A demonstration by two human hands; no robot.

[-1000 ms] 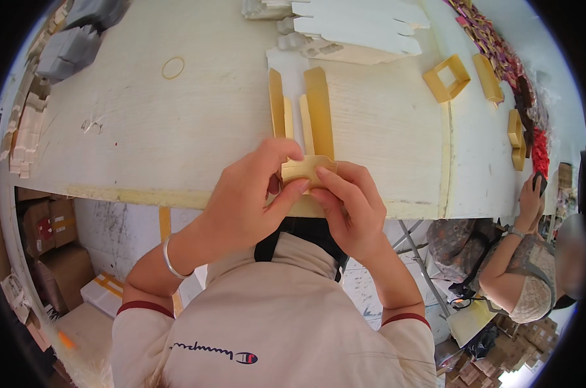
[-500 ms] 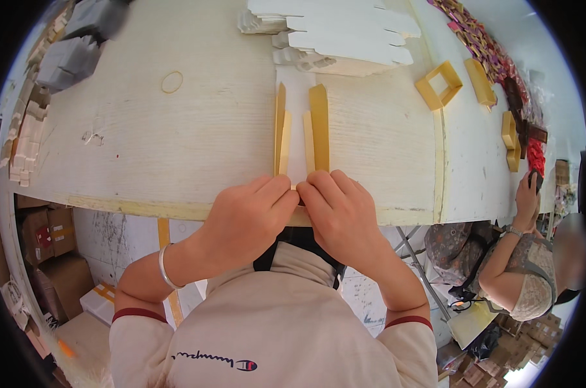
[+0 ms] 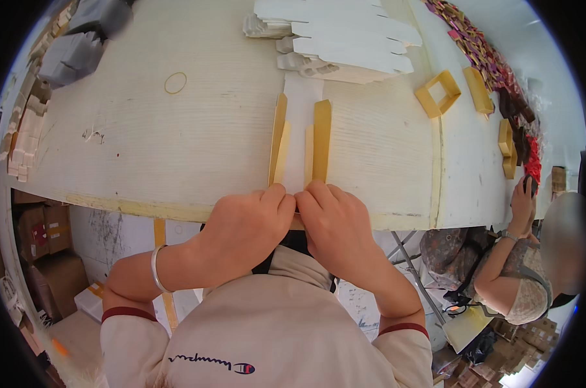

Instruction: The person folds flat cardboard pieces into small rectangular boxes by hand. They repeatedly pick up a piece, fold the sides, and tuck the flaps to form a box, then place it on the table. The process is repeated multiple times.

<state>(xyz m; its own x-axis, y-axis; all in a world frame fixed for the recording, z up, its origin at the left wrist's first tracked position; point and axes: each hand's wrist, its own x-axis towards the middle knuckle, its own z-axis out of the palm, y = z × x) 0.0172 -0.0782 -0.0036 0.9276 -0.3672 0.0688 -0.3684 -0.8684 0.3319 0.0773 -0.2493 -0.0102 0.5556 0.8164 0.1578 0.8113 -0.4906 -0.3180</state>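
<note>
Hands, left (image 3: 249, 223) and right (image 3: 335, 223), pinch gold card (image 3: 322, 142), fingers closed; shirt (image 3: 293, 323) bears dark lettering (image 3: 205, 363).

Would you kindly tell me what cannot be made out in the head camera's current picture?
- Near end of the gold-sided carton: head view, hidden by the left hand and right hand.
- Far side of the white card stack: head view, cut off by the top edge.
- Dark object at the co-worker's hand: head view, too small and partly covered by that hand.
</note>
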